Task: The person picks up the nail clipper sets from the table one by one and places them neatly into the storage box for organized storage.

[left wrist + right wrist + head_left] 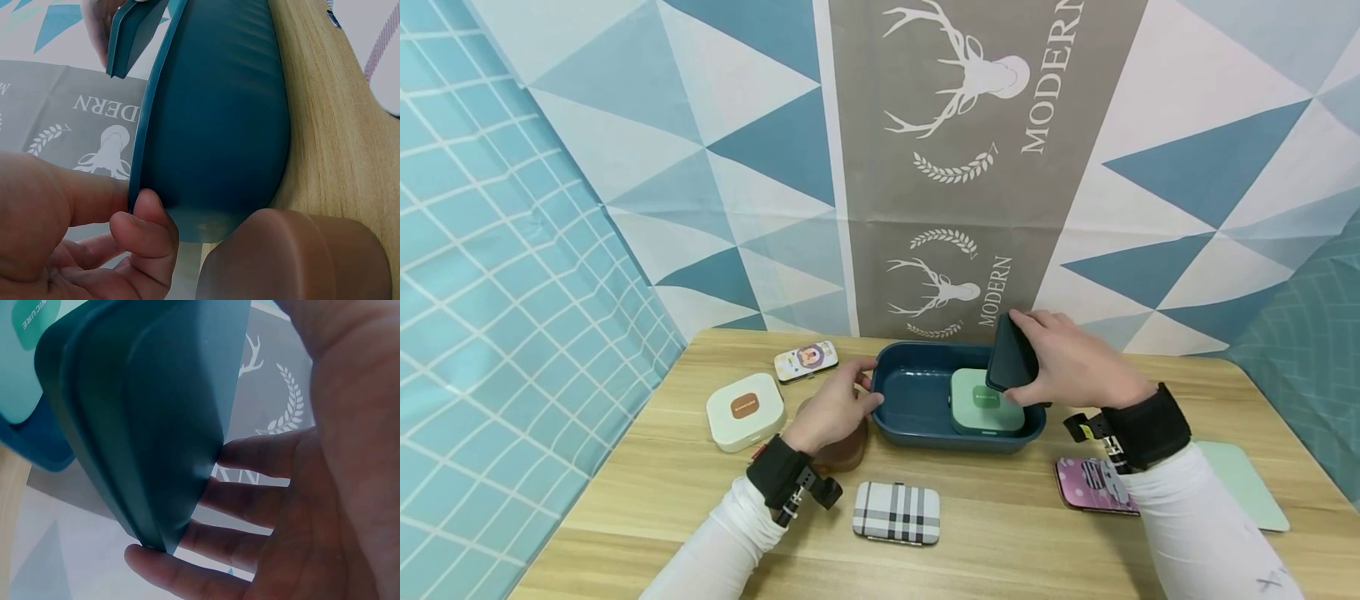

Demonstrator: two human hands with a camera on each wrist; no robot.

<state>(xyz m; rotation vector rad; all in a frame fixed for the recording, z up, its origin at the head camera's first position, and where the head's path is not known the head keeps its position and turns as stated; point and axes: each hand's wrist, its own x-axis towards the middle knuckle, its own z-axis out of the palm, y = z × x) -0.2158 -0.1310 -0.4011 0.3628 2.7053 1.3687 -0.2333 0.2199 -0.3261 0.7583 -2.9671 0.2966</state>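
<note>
A dark blue plastic bin (pixel 917 400) stands on the table, its long side across. My left hand (pixel 835 408) pinches the bin's left rim; in the left wrist view the thumb and fingers (pixel 147 240) lie on either side of the wall. Inside the bin, on the right, lies a mint-green manicure case (pixel 988 414). Above that case my right hand (pixel 1078 364) holds a dark teal case (pixel 1009 358) steeply tilted, gripped between thumb and fingers. Its smooth face and rounded edge fill much of the right wrist view, with fingertips (pixel 147 559) along one edge.
Left of the bin lie a cream case (pixel 726 425), a lion-print case (pixel 805 360) and a brown case (pixel 848 450) partly under my left hand. A plaid case (pixel 897 512) lies in front; a pink case (pixel 1090 483) and a pale green case (pixel 1240 483) lie at right.
</note>
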